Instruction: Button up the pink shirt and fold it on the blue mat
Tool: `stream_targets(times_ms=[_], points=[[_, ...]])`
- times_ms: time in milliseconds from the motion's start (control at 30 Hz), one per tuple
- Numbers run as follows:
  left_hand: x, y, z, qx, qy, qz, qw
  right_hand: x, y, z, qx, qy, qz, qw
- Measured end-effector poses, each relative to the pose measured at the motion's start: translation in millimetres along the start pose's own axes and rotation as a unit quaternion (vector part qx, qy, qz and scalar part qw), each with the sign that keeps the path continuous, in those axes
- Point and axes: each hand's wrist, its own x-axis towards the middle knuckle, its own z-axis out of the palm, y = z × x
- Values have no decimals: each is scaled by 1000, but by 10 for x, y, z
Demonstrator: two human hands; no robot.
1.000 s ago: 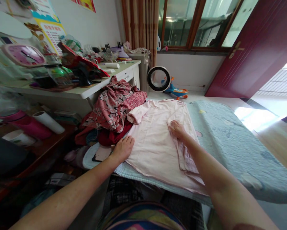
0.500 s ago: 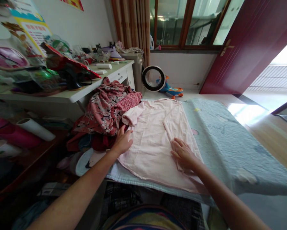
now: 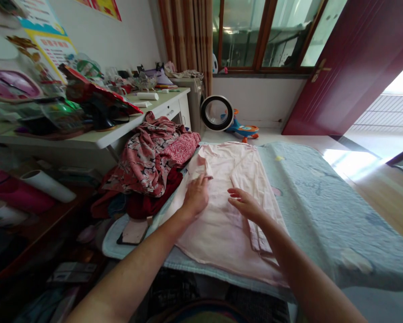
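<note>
A pale pink long-sleeved shirt point(image 3: 218, 237) lies spread over a light blue quilted cover point(image 3: 309, 206). Its right-hand sleeve is laid inward along the body, with the cuff near the lower right. My left hand point(image 3: 197, 196) has its fingers closed on the left-hand sleeve, which is folded in over the shirt. My right hand point(image 3: 245, 204) hovers over or lightly touches the middle of the shirt, fingers apart and holding nothing.
Left of the shirt is a heap of red floral clothes point(image 3: 147, 157). A cluttered white desk point(image 3: 103, 138) stands beyond it. A phone-like pink-backed item point(image 3: 134, 231) lies at the cover's left edge. Farther back are an open washing machine door point(image 3: 205, 113) and a blue toy point(image 3: 244, 130).
My left hand has moved right from the shirt's left edge, bringing the sleeve inward. My right hand has lifted off the right-hand sleeve and shifted slightly left.
</note>
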Motion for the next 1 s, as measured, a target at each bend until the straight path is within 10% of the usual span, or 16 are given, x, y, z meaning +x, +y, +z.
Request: stream_targets(times_ms=[167,500,667,1000], points=[[-285,186,43,-7,-92,149,984,302,34,158,-1,64,50,997],[-617,-321,-379,232,-107,-179,950,522,-139,521,-220,38,-158,962],[-655,-353,-422,253,-139,-236,928,626,-54,595,-229,8,-136,964],[-475,-468,-482,186,-168,-274,929,662,251,-46,-31,238,-10,971]])
